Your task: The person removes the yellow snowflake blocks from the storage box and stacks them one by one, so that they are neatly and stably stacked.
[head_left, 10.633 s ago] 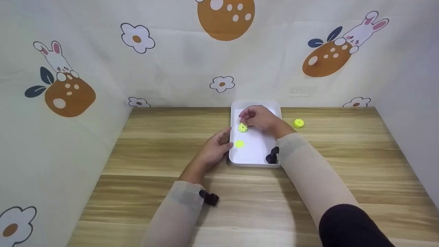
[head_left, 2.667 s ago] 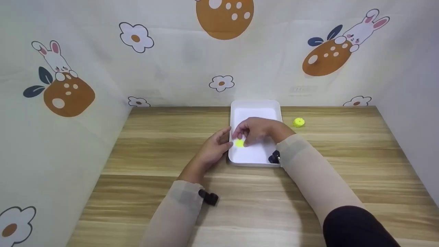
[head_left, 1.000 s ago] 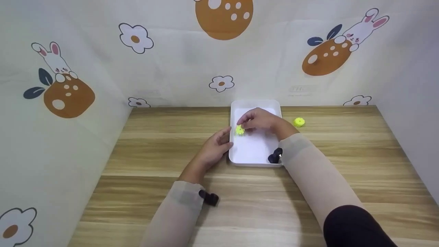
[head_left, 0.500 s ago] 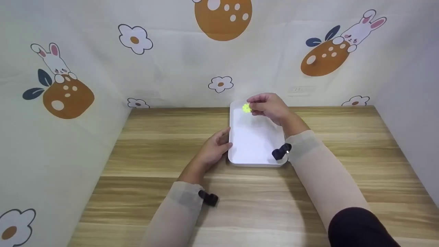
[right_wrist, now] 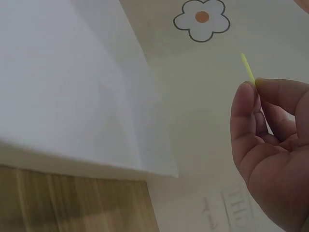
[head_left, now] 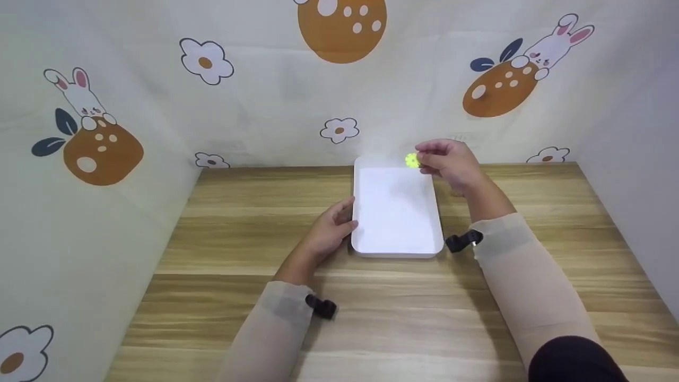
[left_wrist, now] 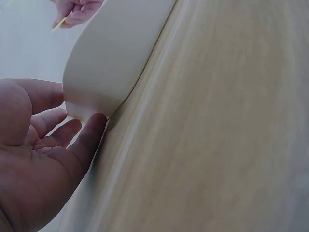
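Observation:
My right hand [head_left: 451, 163] pinches a thin bright-yellow notched disc [head_left: 412, 160], shaped like a flower, between thumb and fingertips. It is held over the far right corner of the white tray [head_left: 395, 223]. Seen edge-on in the right wrist view, the disc [right_wrist: 247, 67] looks like a narrow yellow strip. My left hand [head_left: 328, 232] rests against the tray's left side, thumb and fingertips touching the wall. In the left wrist view, relaxed fingers [left_wrist: 91, 137] touch the outside of the tray wall [left_wrist: 111, 58].
The tray lies on a wood-grain table [head_left: 238, 223], its far end close to the patterned cloth backdrop [head_left: 281, 101]. Small black wrist cameras [head_left: 321, 306] are strapped at both sleeves. Right of the tray, my right hand and forearm cover part of the table.
My right hand has lifted the yellow disc from the tray and carried it up and right to the far corner. The yellow stack right of the tray is now hidden. My left hand stays put.

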Motion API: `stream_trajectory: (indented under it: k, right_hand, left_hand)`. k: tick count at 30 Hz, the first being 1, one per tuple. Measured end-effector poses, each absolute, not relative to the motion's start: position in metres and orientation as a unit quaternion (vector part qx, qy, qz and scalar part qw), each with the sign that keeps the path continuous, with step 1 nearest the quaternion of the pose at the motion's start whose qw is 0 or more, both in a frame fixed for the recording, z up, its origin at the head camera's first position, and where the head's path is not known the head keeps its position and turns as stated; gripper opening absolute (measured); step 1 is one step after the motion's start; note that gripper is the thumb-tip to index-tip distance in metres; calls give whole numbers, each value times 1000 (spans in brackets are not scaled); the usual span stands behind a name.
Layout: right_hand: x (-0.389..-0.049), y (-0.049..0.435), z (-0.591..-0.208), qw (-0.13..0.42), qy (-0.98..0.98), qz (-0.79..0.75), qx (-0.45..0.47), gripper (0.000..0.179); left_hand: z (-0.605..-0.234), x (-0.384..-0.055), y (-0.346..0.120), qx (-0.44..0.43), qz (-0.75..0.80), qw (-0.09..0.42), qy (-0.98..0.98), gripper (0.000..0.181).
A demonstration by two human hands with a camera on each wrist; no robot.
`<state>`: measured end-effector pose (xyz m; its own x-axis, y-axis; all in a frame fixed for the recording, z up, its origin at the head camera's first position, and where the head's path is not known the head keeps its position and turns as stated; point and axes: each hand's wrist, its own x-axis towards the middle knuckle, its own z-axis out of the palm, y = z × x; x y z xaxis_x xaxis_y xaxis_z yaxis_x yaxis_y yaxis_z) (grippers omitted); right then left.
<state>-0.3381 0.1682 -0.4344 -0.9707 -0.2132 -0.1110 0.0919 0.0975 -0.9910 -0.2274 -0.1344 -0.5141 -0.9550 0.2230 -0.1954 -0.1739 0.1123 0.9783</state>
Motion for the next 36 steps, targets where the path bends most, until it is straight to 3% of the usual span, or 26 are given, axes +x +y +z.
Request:
stream_trajectory:
  k: [8,15,22,29,36]
  right_hand:
    - [-329,212,-449,75,698,-712,-16,20]
    - [-322,240,-465,48,707,-705,28,21]
    - [-325,251,-479,42,696,-712,87,24]
    - [-327,257,-489,42,693,-713,93,17]
    - [-328,267,-500,49,667,-738,89,21]
  left_hand:
    - [-515,-228,-136,23,669,154,727,68]
    - [-515,-227,-135,6,660,155,735,66]
    - [-515,-228,-135,-1,655,153,740,65]
    - [-516,-228,-136,8,658,149,739,65]
    - [-517,-229,-135,14,655,150,741,66]
